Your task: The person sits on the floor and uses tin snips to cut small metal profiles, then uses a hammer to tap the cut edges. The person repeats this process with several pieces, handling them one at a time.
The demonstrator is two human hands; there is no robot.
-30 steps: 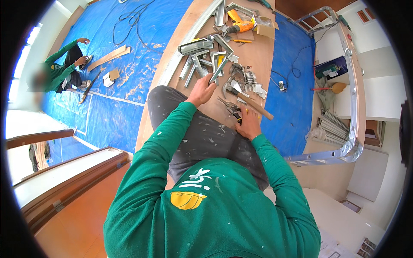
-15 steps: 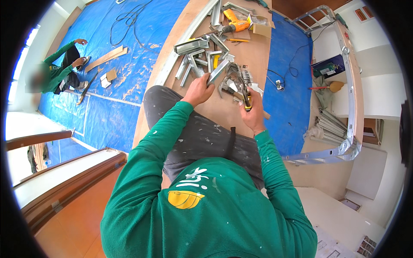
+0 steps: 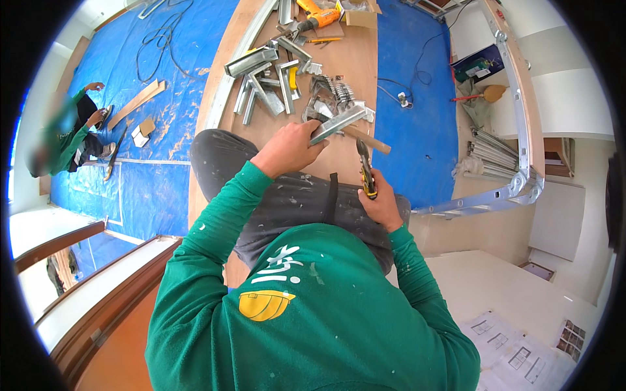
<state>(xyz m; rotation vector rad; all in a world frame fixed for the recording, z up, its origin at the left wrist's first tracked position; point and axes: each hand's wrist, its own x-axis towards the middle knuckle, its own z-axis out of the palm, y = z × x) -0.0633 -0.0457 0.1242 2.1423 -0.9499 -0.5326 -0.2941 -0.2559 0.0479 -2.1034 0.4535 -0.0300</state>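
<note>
My left hand (image 3: 287, 150) is closed round one end of a short galvanized metal channel (image 3: 340, 124), whose free end points up to the right. Lower and to the right, my right hand (image 3: 383, 206) grips tin snips (image 3: 366, 171) with yellow-and-black handles and dark jaws pointing up. A small gap separates the snips from the channel. Behind them, a hammer's wooden handle (image 3: 368, 139) lies on the plywood board (image 3: 355, 62); the channel partly covers the hammer. Several cut channel pieces (image 3: 261, 88) are heaped to the left of a cluster of ribbed metal parts (image 3: 339, 91).
An orange drill (image 3: 318, 19) and an opened cardboard box (image 3: 360, 16) lie at the board's far end. Blue sheeting (image 3: 417, 137) covers the floor both sides. A metal ladder (image 3: 518, 117) stands at the right. Another person (image 3: 75, 133) sits on the floor at far left.
The whole view has shifted. My right hand has drawn the snips back toward my lap, away from the metal parts. My left hand has swung the channel rightward and turned it flatter.
</note>
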